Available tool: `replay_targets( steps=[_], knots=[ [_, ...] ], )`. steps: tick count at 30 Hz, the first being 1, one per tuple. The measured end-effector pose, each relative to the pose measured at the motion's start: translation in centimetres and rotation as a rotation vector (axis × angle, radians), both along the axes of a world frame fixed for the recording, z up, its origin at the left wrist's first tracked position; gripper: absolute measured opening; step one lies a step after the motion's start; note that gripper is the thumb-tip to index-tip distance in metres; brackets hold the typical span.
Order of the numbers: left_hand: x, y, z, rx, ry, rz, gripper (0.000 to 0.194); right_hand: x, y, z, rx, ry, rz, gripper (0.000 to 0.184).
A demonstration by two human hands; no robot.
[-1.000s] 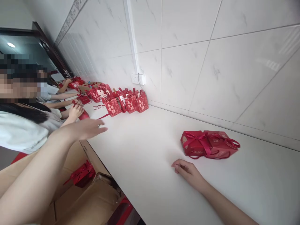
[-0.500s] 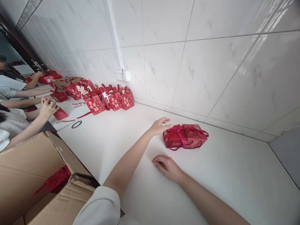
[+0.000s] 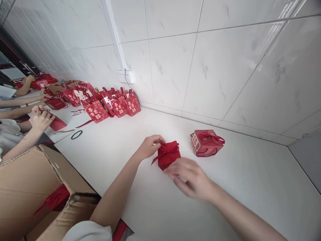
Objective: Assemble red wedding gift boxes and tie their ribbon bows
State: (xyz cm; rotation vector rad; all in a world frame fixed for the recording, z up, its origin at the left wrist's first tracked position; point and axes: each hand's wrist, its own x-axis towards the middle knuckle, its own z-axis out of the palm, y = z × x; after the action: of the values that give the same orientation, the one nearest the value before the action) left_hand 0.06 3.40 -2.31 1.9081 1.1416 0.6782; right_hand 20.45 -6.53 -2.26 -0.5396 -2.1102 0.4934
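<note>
A red gift box (image 3: pixel 168 156) with a ribbon bow stands in front of me on the white table. My left hand (image 3: pixel 151 147) grips its far left edge, the fingers over the top and the thumb at the near side. At the box's near right corner is my right hand (image 3: pixel 189 177), smeared by motion, its fingers loosely bent and thumb apart; whether the fingertips touch the box I cannot make out. A second red gift box (image 3: pixel 207 143) with a bow and cords sits to the right, near the wall.
Several red printed gift bags (image 3: pixel 96 110) line the wall at the left. A black ring (image 3: pixel 76 135) lies on the table (image 3: pixel 120 130). An open cardboard carton (image 3: pixel 22 180) holding a red box (image 3: pixel 59 199) stands at the lower left. Co-workers' hands (image 3: pixel 41 117) work at far left.
The bowed red box has come away from the other box, leftward and nearer to me, in my left hand. My right hand has moved in beside it. The view has shifted slightly.
</note>
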Motion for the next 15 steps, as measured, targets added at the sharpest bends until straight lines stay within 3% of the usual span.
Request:
replay_targets(
  steps=[3,6,10,15],
  knots=[
    [-1.3,-1.2,0.9,0.098,0.031,0.129,0.024,1.4,1.8,3.9,-0.202,0.094,-0.180,0.015],
    [-2.3,-1.5,0.8,0.086,0.035,0.179,0.028,2.2,3.7,5.4,-0.437,0.012,-0.358,0.022],
    [-2.9,-1.1,-0.4,-0.061,-0.031,0.085,0.029,2.0,5.2,3.2,-0.722,-0.173,-0.373,0.040],
    [-3.3,-0.8,-1.1,-0.293,-0.174,0.049,0.028,1.6,5.8,-0.4,-1.040,-0.158,-0.112,0.047]
  ],
)
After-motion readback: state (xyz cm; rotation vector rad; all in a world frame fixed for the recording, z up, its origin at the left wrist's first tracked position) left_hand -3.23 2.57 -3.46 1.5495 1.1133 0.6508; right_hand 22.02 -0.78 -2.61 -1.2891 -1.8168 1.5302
